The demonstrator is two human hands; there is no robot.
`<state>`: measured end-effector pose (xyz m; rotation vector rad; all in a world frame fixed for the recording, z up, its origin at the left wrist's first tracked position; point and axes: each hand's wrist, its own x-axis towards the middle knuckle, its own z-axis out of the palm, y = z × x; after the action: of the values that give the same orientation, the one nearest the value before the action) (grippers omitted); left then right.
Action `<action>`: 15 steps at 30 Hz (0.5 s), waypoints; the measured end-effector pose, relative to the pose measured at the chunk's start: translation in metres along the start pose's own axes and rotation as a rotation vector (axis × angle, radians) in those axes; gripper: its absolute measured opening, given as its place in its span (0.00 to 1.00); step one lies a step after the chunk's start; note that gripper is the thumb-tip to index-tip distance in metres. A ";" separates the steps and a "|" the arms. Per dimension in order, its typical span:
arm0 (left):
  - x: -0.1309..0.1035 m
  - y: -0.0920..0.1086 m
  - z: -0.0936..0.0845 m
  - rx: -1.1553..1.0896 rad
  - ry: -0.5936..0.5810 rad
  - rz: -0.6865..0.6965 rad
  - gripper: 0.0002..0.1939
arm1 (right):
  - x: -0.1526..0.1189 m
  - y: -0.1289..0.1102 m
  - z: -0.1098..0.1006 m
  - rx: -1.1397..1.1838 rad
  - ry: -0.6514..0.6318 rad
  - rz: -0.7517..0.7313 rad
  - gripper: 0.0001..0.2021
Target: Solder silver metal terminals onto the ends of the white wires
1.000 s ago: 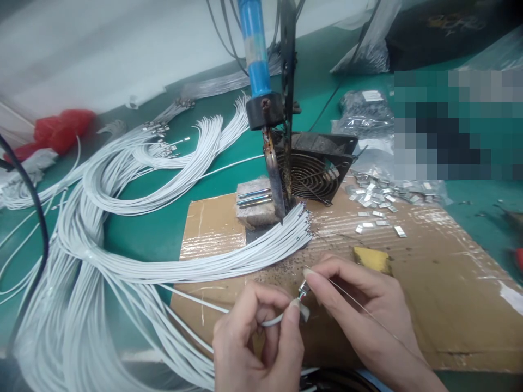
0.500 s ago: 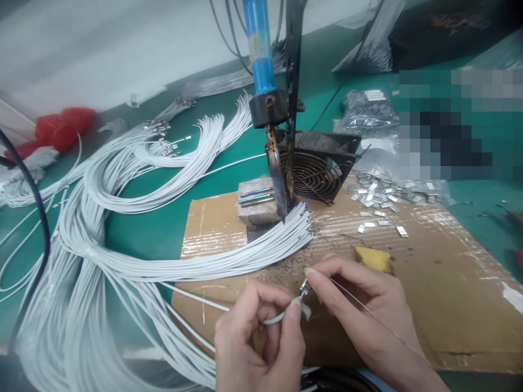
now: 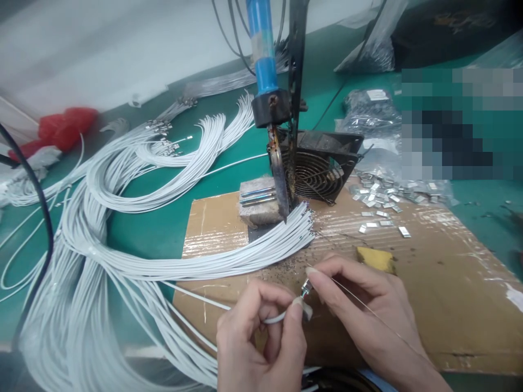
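My left hand (image 3: 263, 332) pinches a white cable (image 3: 274, 319) close to its end, thumb against forefinger. Coloured cores at the cable's tip meet a small metal connector (image 3: 306, 287). The connector's other end sits between the thumb and forefinger of my right hand (image 3: 359, 305). Through that same hand runs a thin strand of solder wire (image 3: 363, 305), its tip poking out above the fingertips. Up and left of both hands hangs a blue-handled soldering iron (image 3: 267, 71), clamped upright with its bit (image 3: 280, 185) pointing down, apart from the connector.
Bundled white cables (image 3: 229, 258) curve in from the left below the iron. A grey block (image 3: 259, 201), a black fan (image 3: 318, 169) and loose metal connectors (image 3: 378, 196) lie behind the hands. A yellow sponge (image 3: 376, 259) rests on the cardboard (image 3: 441, 294).
The whole view shifts very slightly to the right. Both hands keep the same hold on the cable, connector and solder wire.
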<state>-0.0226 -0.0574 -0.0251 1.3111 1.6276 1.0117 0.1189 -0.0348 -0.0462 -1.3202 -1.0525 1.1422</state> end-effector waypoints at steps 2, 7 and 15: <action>0.000 0.000 0.000 0.001 -0.006 0.004 0.10 | -0.001 0.000 0.000 -0.002 0.002 -0.002 0.17; 0.000 -0.001 0.001 0.003 -0.008 0.011 0.11 | -0.001 0.000 0.001 -0.005 0.003 -0.001 0.17; -0.001 -0.004 0.000 0.001 -0.017 0.005 0.10 | -0.001 0.001 0.001 0.001 0.006 -0.001 0.17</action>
<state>-0.0238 -0.0585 -0.0287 1.3219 1.6132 1.0004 0.1181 -0.0356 -0.0472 -1.3213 -1.0475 1.1377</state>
